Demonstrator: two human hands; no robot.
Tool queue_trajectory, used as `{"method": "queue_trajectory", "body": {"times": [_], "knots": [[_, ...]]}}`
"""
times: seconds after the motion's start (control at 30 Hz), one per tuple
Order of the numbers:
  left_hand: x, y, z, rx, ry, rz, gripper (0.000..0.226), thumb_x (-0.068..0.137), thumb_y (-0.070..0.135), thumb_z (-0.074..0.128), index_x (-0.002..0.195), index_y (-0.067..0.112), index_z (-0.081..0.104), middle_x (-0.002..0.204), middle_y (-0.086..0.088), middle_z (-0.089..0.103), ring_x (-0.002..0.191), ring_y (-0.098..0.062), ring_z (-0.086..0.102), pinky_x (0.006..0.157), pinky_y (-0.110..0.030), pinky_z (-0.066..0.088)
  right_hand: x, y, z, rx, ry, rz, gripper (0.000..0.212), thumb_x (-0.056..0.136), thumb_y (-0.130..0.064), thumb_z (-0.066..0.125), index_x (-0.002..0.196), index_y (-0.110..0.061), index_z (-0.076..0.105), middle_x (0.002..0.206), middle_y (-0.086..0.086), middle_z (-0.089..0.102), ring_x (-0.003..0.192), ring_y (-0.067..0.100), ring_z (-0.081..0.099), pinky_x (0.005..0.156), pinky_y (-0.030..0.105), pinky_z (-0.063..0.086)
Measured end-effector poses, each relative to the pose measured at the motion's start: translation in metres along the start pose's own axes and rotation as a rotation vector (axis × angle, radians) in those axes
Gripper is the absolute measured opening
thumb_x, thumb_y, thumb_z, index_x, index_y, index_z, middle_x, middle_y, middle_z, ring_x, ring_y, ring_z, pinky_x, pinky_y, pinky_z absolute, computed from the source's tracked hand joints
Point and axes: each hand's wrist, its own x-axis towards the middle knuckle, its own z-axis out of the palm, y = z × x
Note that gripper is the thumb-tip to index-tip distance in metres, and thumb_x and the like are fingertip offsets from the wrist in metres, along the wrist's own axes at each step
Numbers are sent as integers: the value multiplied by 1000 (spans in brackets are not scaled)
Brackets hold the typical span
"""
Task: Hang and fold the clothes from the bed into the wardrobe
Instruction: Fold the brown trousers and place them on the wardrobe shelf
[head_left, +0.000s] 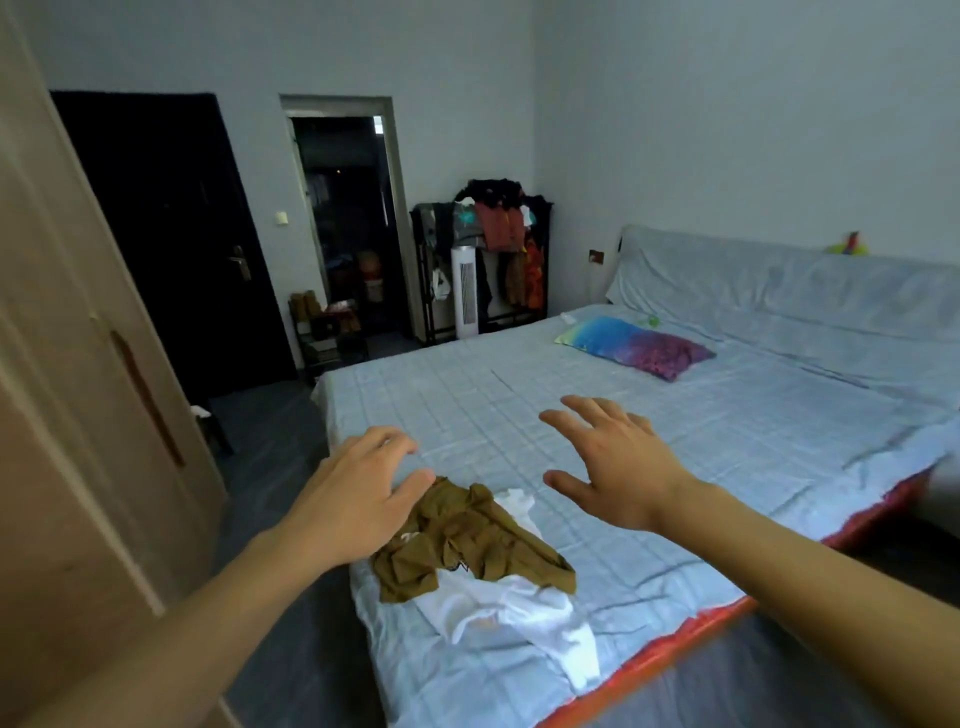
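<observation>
Both hands reach out empty, fingers spread: left hand above the olive garment, right hand over the bed. White clothes lie beneath the garment at the bed's near corner; wardrobe, cropped, stands left.

Pale walls, dark floor, black door and a laden clothes rack in dim light.
</observation>
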Motion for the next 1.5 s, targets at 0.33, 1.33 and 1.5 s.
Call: {"method": "queue_trajectory", "body": {"times": [0.33, 1.33, 1.5], "knots": [[46, 22, 52, 44, -76, -133, 41, 97, 53, 46, 128, 27, 53, 139, 7, 48, 124, -17, 45, 102, -44, 42, 36, 80, 51, 135, -52, -31, 68, 92, -60, 48, 150, -33, 24, 160, 2, 24, 145, 27, 24, 112, 50, 31], [253, -158, 216, -126, -155, -348, 44, 93, 53, 49, 123, 22, 56, 126, -1, 56, 116, -22, 51, 99, -44, 46, 287, 72, 229, 226, -301, -126, 65, 94, -56, 48, 150, -32, 27, 159, 1, 27, 144, 25, 28, 109, 48, 33], [265, -168, 260, -101, -240, -447, 46, 94, 49, 52, 130, 21, 53, 137, -2, 51, 122, -22, 49, 100, -44, 45, 322, 85, 289, 330, -434, -133, 61, 93, -48, 53, 147, -26, 33, 157, 5, 29, 140, 28, 34, 105, 47, 38]]}}
